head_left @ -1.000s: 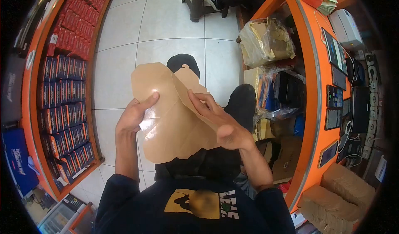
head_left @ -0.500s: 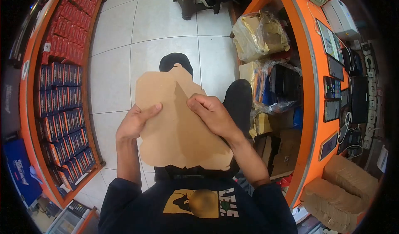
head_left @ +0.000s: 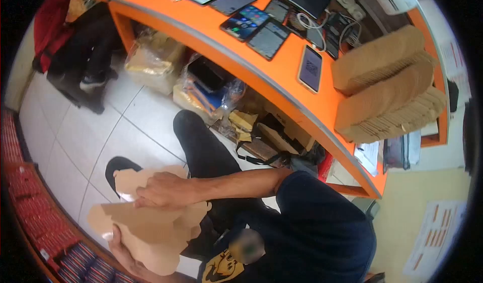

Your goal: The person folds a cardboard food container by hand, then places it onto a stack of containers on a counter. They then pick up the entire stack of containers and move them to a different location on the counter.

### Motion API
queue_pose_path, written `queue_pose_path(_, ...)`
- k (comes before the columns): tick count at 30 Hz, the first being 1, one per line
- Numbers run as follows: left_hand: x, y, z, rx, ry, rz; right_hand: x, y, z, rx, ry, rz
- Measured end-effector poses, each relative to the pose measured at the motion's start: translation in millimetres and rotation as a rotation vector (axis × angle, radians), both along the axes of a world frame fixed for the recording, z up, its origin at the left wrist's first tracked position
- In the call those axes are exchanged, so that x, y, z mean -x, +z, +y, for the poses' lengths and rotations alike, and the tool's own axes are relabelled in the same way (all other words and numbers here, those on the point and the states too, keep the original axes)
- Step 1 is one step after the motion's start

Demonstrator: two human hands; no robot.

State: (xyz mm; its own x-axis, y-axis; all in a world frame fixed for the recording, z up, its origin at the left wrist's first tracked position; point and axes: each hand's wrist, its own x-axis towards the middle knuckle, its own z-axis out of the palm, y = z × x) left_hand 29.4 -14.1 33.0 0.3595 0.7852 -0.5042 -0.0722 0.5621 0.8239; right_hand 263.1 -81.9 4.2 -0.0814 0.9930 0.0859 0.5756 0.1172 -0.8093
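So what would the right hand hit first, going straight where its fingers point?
Probably the right hand only meets more of the cardboard sheet it rests on; beyond lies floor, depth unclear.

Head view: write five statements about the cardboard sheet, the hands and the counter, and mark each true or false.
1. Both hands are on the brown cardboard sheet. True.
2. The right hand lies on top of the sheet and the left hand grips it from below. True.
3. The orange counter has nothing on it. False: phones and cardboard stacks lie on it.
4. The cardboard stacks stand on the tiled floor. False: they sit on the counter's far end.
5. A person in red is at the upper left. True.
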Motion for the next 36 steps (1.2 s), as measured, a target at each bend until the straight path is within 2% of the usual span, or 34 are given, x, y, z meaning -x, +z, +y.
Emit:
queue_pose_path(1, -2.1, 2.9, 0.1, 0.000, 0.008, 0.005, -2.4, -1.6, -3.4, -0.013, -0.023, -0.009)
queue_pose_path(3, -2.3, 1.8, 2.3, 0.000, 0.010, 0.003, -4.7, -0.5, -11.3, -0.034, 0.035, 0.234)
queue_pose_path(4, -2.3, -1.2, 5.0, -0.025, 0.018, 0.051, -5.5, 6.9, -10.4, 0.084, 0.027, 0.150)
queue_pose_path(6, 3.0, -11.2, 11.4, -0.057, 0.027, 0.097, -2.8, -0.7, -9.9, 0.101, 0.010, 0.183)
queue_pose_path(8, 11.0, -22.1, 19.5, -0.054, -0.049, 0.006, -3.3, -2.1, -9.0, 0.117, 0.000, 0.217)
queue_pose_path(11, 1.2, -16.0, 13.0, -0.114, -0.038, 0.028, -11.5, -1.3, -11.5, 0.108, -0.024, 0.225)
queue_pose_path(12, -4.1, -10.9, 9.7, -0.114, -0.016, 0.037, -22.1, -7.2, -11.3, 0.059, 0.016, 0.357)
queue_pose_path(13, -11.1, -4.0, 6.6, 0.026, 0.023, -0.077, -32.1, -14.2, -9.4, 0.016, 0.072, 0.495)
queue_pose_path(14, -12.9, 3.3, 4.6, 0.159, 0.088, -0.188, -42.2, -24.5, -7.8, 0.076, 0.081, 0.648)
queue_pose_path(15, -4.2, -3.1, 12.3, 0.189, 0.088, -0.195, -47.8, -30.8, -5.4, 0.155, 0.111, 0.808)
queue_pose_path(16, -3.8, -10.4, 15.4, 0.112, 0.185, -0.119, -52.7, -24.6, -9.1, 0.140, 0.141, 0.995)
queue_pose_path(17, -10.7, -2.9, 14.0, 0.151, 0.235, -0.101, -58.4, -17.4, -15.6, 0.134, 0.161, 1.185)
queue_pose_path(19, -10.3, -17.1, 12.3, 0.068, 0.300, -0.102, -57.7, -10.4, -17.4, 0.043, -0.040, 0.905)
queue_pose_path(21, -9.8, -13.9, 10.5, 0.060, 0.327, -0.120, -59.4, 1.2, -17.9, 0.122, -0.209, 0.854)
queue_pose_path(24, -8.2, -11.6, 12.7, -0.063, 0.253, -0.107, -73.4, -15.0, -18.6, 0.255, -0.253, 0.760)
queue_pose_path(26, 6.0, -13.3, 18.7, -0.310, 0.137, 0.013, -79.9, 7.1, -16.8, 0.278, -0.232, 0.690)
queue_pose_path(27, 9.8, -11.6, 23.9, -0.308, 0.141, 0.017, -84.7, 14.7, -15.5, 0.292, -0.224, 0.618)
queue_pose_path(29, 12.2, -0.4, 35.9, -1.036, 0.102, 0.616, -95.5, 11.9, -11.7, 0.264, -0.150, 0.515)
queue_pose_path(30, 4.9, 15.8, 36.4, -1.116, 0.025, 0.651, -96.8, 18.1, -8.2, 0.262, -0.050, 0.429)
queue_pose_path(31, -3.8, 27.8, 36.4, -1.110, 0.033, 0.659, -96.2, 23.5, -5.2, 0.260, 0.053, 0.344)
queue_pose_path(33, -22.3, 42.6, 37.8, -1.106, -0.399, 0.642, -88.5, 31.7, 4.0, 0.259, 0.114, 0.288)
queue_pose_path(34, -30.2, 39.9, 38.3, -0.908, -0.439, 0.563, -86.2, 34.3, 8.1, 0.252, 0.160, 0.232)
queue_pose_path(35, -32.6, 33.6, 40.1, -0.911, -0.430, 0.566, -85.7, 34.3, 8.8, 0.247, 0.168, 0.229)
queue_pose_path(36, -34.3, 25.5, 42.8, -0.771, -0.337, 0.543, -84.4, 31.8, 7.6, 0.216, 0.011, 0.437)
